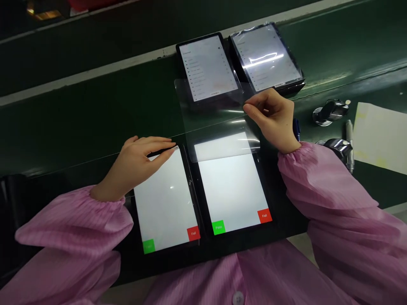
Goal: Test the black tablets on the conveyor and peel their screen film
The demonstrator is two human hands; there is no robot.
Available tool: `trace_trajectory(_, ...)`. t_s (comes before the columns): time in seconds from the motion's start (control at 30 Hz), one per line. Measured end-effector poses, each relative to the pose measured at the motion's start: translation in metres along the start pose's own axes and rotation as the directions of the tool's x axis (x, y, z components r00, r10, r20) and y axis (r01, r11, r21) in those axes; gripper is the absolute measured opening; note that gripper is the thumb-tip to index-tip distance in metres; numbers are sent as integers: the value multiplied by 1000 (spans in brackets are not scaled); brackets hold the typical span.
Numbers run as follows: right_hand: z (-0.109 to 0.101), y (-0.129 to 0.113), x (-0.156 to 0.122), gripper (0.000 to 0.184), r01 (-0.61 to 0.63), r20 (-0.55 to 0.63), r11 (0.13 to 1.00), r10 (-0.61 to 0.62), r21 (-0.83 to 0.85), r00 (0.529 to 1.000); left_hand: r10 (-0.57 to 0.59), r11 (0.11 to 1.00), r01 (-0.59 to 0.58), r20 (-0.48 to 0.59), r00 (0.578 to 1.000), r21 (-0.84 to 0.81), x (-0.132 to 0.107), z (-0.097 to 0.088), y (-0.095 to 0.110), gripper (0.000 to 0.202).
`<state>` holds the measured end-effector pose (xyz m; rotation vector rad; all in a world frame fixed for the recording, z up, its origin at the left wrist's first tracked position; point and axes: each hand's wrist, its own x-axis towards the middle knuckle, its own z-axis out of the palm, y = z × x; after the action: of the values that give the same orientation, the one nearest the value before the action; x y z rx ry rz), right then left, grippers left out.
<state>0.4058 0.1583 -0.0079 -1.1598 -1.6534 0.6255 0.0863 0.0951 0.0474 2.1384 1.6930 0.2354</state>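
My right hand (269,118) pinches the edge of a clear plastic film (219,120), which hangs over the top of the right lit tablet (232,186). My left hand (136,165) rests at the top corner of the left lit tablet (163,203), its fingertips at the tablet's edge. A thin dark strip shows under those fingers, and I cannot tell whether they grip it. Both tablets show a white screen with a green Pass button and a red Fail button. Farther back, a dark tablet (206,67) and a plastic-wrapped tablet (265,57) show settings lists.
The tablets lie on a dark green workbench belt (95,110) with a white edge strip (95,74). To the right are several chrome fittings (330,112), a silver marker (349,144), a blue pen (296,129) and a pale sheet of paper (380,137). Pink sleeves cover both my arms.
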Motion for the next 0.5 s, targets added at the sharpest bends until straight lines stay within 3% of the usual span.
trace_trajectory(0.17, 0, -1, -2, 7, 9, -12, 999, -9, 33, 1000, 50, 998, -53, -103, 993, -26, -5, 2, 0, 27)
trace_trajectory(0.23, 0, -2, -2, 8, -4, -8, 1000, 4, 19, 1000, 48, 998, -52, -100, 994, -30, -14, -2, 2, 23)
trace_trajectory(0.33, 1, -3, -2, 13, -9, -9, 1000, 9, 3, 1000, 57, 997, -61, -71, 996, -55, -42, -8, 6, 20)
trace_trajectory(0.5, -4, -9, -3, 19, 15, -34, 1000, -15, -9, 999, 294, 953, -299, -90, 952, -45, -106, -14, 16, 14)
